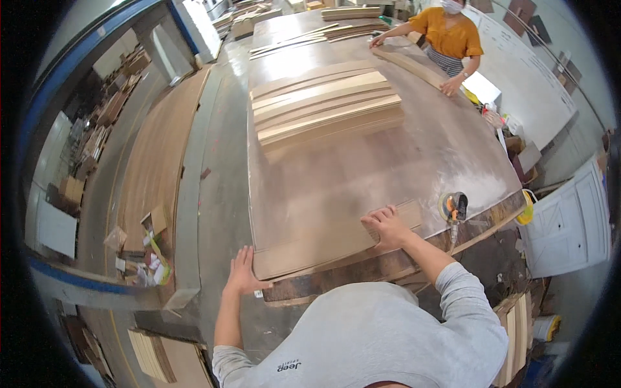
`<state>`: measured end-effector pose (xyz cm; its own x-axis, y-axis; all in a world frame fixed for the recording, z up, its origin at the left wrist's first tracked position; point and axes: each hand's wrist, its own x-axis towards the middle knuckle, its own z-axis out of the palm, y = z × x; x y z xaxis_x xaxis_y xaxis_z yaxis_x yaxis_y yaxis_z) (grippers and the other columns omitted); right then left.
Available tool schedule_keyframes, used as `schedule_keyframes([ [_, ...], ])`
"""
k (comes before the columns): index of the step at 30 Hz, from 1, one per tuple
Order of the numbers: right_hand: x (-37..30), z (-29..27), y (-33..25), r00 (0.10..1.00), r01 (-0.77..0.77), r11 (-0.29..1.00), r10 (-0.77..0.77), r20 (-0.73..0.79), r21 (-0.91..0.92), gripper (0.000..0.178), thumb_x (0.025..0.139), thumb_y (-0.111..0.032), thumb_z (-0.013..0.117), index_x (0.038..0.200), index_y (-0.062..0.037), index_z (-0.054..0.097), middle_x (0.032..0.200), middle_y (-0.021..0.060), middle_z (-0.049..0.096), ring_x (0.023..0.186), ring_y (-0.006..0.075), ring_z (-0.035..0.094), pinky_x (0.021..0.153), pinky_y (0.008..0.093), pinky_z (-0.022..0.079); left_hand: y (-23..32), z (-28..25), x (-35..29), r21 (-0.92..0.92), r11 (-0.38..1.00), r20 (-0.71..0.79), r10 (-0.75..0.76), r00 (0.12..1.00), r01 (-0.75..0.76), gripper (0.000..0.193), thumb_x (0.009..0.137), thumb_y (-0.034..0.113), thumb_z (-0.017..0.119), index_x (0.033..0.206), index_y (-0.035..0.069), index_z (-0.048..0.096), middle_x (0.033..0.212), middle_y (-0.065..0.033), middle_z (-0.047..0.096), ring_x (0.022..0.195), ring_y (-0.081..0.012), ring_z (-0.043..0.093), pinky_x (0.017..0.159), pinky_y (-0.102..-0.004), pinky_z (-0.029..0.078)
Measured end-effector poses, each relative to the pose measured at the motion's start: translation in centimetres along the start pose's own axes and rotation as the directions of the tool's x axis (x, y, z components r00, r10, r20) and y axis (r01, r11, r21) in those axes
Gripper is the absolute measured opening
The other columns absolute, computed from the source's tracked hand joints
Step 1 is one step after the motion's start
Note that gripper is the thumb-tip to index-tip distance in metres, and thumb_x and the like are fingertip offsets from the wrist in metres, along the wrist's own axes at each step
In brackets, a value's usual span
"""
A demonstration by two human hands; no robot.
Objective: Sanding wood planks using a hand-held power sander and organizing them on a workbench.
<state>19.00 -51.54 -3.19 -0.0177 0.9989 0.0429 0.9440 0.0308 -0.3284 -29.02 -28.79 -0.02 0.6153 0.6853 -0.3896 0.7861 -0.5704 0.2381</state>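
Note:
Long flat wooden strips (310, 251) lie side by side or stacked along the near edge of the large table (446, 161); blur hides how many there are. At their left end is my left hand (242, 275), fingers stretched up and thumb spread toward the strips' corner. Over the strips' right part, my right hand (387, 229) bends its fingers around the wood and grips it. Beyond it, a short length of the strips shows to the right. An orange-and-black hand sander (454, 207) rests on the tabletop to the right of my right hand.
A stack of pale wooden strips (326, 107) stands mid-table, with more strips (317, 35) farther back. At the far right, a co-worker in an orange top (446, 32) handles a long strip (414, 68). A large wooden panel (155, 161) lies left of the aisle.

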Motion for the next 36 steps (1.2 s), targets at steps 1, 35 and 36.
schedule_keyframes([
  [1,0.0,-0.1,-0.1,1.000,-0.006,1.000,0.006,0.010,-0.002,0.097,0.060,-0.051,0.090,0.144,-0.0196,0.054,0.137,0.0124,0.057,0.134,0.0373,0.048,0.120,0.0612,0.024,-0.1,-0.3,0.0,0.025,1.000,0.024,0.012,1.000,-0.012,0.143,0.058,0.061,0.094,0.167,0.004,0.021,0.174,-0.0215,0.019,0.162,-0.0400,0.014,0.129,-0.0609,0.017],
  [35,1.5,7.2,-17.5,0.604,0.644,-0.703,0.709,0.364,0.300,0.105,0.089,-0.093,0.035,0.160,-0.0161,0.045,0.162,0.0145,0.047,0.146,0.0398,0.042,0.122,0.0603,0.030,6.3,-12.2,-8.0,0.046,0.956,-0.018,0.289,0.957,-0.288,0.095,0.061,0.035,0.091,0.139,0.000,0.049,0.121,-0.0182,0.061,0.118,-0.0394,0.055,0.106,-0.0515,0.039],
  [36,1.7,7.3,-17.1,0.583,0.644,-0.690,0.722,0.373,0.330,0.105,0.089,-0.093,0.035,0.160,-0.0159,0.044,0.162,0.0146,0.046,0.146,0.0401,0.042,0.122,0.0605,0.030,6.5,-12.1,-8.2,0.026,0.965,0.007,0.263,0.965,-0.263,0.095,0.061,0.034,0.091,0.139,0.000,0.049,0.121,-0.0184,0.061,0.118,-0.0396,0.055,0.106,-0.0516,0.039],
])
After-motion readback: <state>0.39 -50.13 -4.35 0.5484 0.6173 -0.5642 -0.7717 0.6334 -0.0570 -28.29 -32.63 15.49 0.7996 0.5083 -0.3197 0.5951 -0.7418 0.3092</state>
